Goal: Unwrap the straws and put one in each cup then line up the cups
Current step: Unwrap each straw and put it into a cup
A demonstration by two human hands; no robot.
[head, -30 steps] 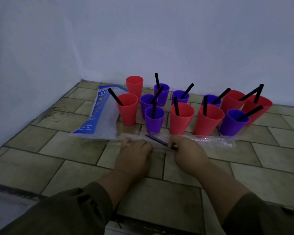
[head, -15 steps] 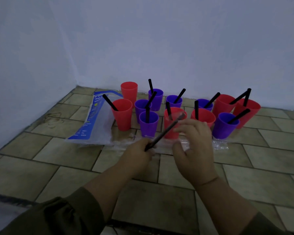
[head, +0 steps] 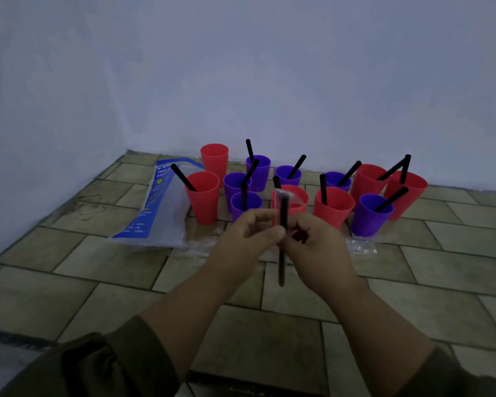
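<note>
Tiled floor (head: 98, 282) below a pale wall (head: 241, 67). Held a black straw (head: 281, 267) upright above the floor, pinched at mid-length in the curled fingers of the left hand (head: 249, 239) and the right hand (head: 312, 245), with clear wrapper (head: 287, 194) loose at its top end. Faced red and purple cups (head: 331, 207) at 12 o'clock, most with a straw inside. Left strawless at the group's 11 o'clock: one red cup (head: 214, 159). Had a blue bag (head: 155, 213) flat at 10 o'clock.
</note>
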